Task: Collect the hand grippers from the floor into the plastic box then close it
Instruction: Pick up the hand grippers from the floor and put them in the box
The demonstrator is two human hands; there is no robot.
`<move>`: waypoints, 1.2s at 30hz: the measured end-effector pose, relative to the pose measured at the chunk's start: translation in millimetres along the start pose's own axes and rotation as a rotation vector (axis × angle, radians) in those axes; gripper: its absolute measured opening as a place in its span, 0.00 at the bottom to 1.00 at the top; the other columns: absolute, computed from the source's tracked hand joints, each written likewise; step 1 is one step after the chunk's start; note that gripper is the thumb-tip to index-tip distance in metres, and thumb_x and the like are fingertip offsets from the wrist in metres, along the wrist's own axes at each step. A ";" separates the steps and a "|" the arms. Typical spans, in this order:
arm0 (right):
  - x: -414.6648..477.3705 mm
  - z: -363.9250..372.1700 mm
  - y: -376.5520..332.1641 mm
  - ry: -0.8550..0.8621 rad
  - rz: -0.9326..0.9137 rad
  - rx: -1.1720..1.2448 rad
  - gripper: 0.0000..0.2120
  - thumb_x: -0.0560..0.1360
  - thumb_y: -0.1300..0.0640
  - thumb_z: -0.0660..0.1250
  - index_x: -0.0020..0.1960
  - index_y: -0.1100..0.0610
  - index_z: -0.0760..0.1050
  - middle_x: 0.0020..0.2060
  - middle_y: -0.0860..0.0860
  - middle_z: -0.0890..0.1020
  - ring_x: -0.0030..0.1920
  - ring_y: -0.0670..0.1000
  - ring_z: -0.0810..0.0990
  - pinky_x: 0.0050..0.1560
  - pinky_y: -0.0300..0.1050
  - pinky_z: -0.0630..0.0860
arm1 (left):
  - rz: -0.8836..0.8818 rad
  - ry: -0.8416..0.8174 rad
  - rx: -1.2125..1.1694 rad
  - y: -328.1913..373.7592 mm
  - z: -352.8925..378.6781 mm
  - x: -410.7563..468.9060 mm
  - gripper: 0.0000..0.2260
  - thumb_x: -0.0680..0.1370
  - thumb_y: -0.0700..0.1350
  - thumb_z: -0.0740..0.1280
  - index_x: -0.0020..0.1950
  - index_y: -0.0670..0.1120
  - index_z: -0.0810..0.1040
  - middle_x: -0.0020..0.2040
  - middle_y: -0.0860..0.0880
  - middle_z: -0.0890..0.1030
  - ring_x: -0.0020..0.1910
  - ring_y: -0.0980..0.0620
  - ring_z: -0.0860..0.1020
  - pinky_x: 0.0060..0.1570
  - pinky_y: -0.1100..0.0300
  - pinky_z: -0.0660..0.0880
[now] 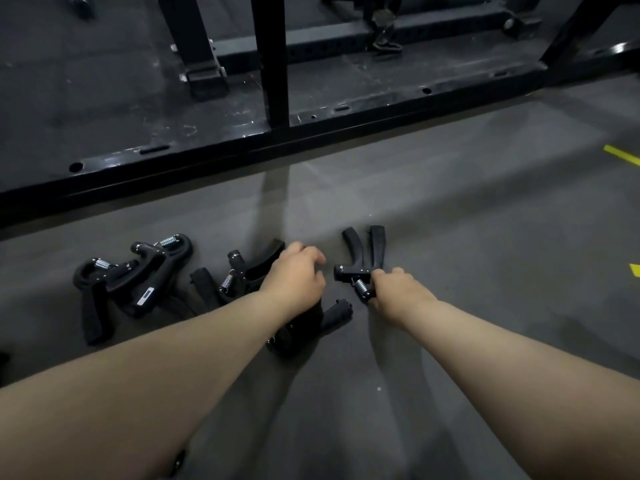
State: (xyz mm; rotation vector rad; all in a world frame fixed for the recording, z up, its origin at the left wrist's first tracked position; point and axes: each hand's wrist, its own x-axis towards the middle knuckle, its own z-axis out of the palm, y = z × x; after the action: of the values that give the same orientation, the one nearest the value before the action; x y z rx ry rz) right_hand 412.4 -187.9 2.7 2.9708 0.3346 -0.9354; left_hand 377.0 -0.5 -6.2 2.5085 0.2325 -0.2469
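Two hands low: right hand [393, 289] grips hand gripper [360, 261], handles pointing away; left hand [294, 275] curled, grasp unclear.

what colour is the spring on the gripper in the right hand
Silver metal spring on a black hand gripper, held by the right hand; head view.

On the grey floor [450, 209], the right hand [394, 292] grasps one hand gripper [360, 261] while the left hand [294, 275] covers a pile of others [138, 275].

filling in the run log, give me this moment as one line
left hand: over middle hand grippers, grasp unclear | right hand: shut on a hand gripper | floor: two more far left | plastic box: not in view
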 end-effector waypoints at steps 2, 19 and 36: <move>-3.5 -3.6 2.8 0.009 -0.058 -0.002 0.18 0.78 0.53 0.62 0.67 0.56 0.68 0.58 0.60 0.71 0.59 0.64 0.74 0.59 0.53 0.72 | 0.067 -0.057 0.027 4.3 1.9 3.3 0.17 0.74 0.40 0.63 0.63 0.50 0.76 0.63 0.50 0.73 0.65 0.46 0.71 0.67 0.53 0.68; -59.0 -113.9 63.0 -0.161 -0.162 0.739 0.13 0.83 0.49 0.56 0.54 0.57 0.73 0.36 0.52 0.72 0.32 0.49 0.71 0.34 0.42 0.70 | 0.129 -0.172 -0.458 91.0 -5.9 12.5 0.28 0.66 0.44 0.80 0.61 0.53 0.72 0.43 0.50 0.80 0.36 0.55 0.78 0.45 0.56 0.78; -188.0 -99.1 224.6 -0.158 -0.156 1.367 0.11 0.81 0.57 0.62 0.60 0.62 0.73 0.52 0.58 0.83 0.51 0.57 0.85 0.54 0.50 0.80 | -0.087 -0.459 -1.153 292.1 4.8 -42.8 0.07 0.77 0.35 0.68 0.54 0.39 0.78 0.45 0.41 0.82 0.42 0.44 0.83 0.43 0.52 0.82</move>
State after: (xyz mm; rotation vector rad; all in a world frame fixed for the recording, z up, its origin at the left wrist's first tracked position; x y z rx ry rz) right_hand 364.3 -437.8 178.5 3.9404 -0.2127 -2.0526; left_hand 399.7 -242.9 160.9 1.2631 0.2068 -0.5282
